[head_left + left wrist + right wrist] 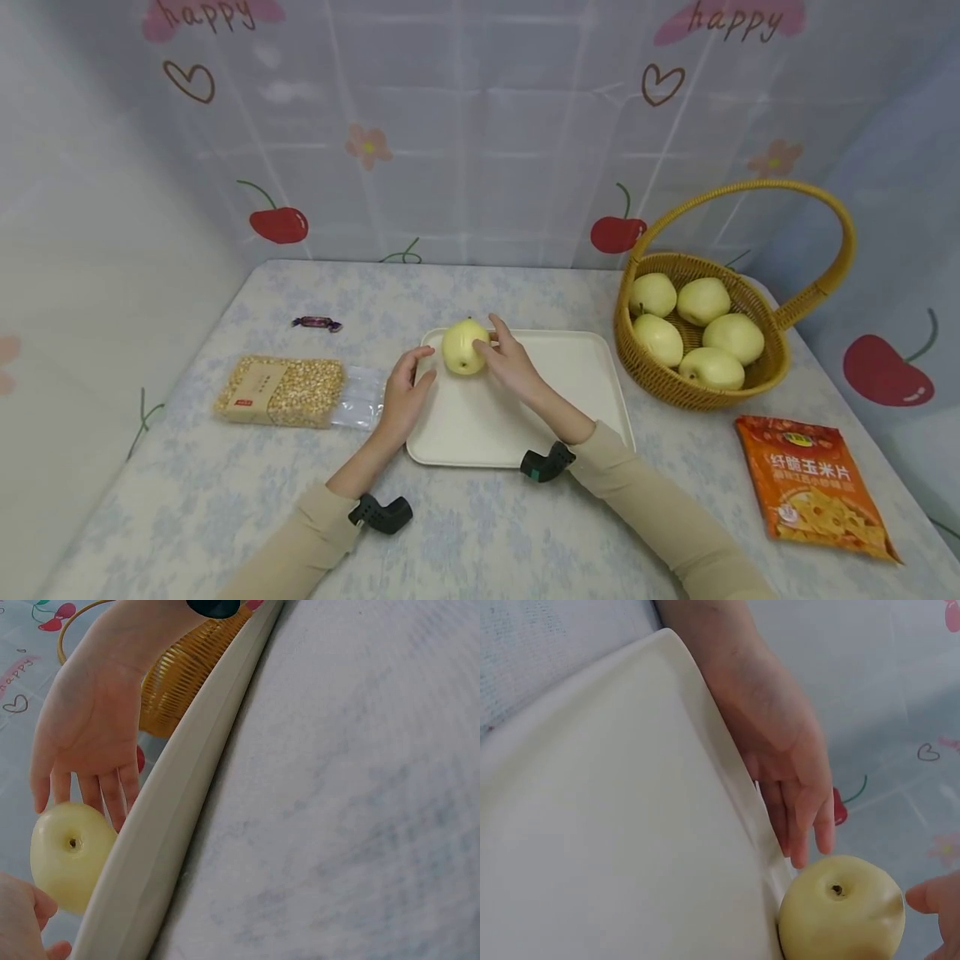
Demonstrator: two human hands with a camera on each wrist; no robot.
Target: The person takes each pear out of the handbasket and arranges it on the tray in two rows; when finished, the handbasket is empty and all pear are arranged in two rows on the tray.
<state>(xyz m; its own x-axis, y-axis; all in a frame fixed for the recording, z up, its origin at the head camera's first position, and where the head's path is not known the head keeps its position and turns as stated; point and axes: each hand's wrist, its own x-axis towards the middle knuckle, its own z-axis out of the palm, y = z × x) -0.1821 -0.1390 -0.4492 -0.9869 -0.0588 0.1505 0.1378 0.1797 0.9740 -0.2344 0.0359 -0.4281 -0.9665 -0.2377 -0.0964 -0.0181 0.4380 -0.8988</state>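
A round, pale yellow-green pear (463, 348) sits at the far left part of a cream tray (525, 425). My right hand (513, 362) is beside the pear's right side, its thumb overlapping the fruit in the head view. In the right wrist view, a small gap shows between that thumb and the pear (844, 911). At the tray's left edge, my left hand (405, 396) has its fingers spread loosely, apart from the pear. From the left wrist, the right hand (94, 727) appears with extended fingers behind the pear (71, 859). Neither hand grips anything.
To the right stands a wicker basket (697, 398) with a tall handle, holding several similar pears. An orange snack bag (817, 487) lies in front of it. On the left are a pack of corn kernels (300, 392) and a purple wrapped candy (317, 323).
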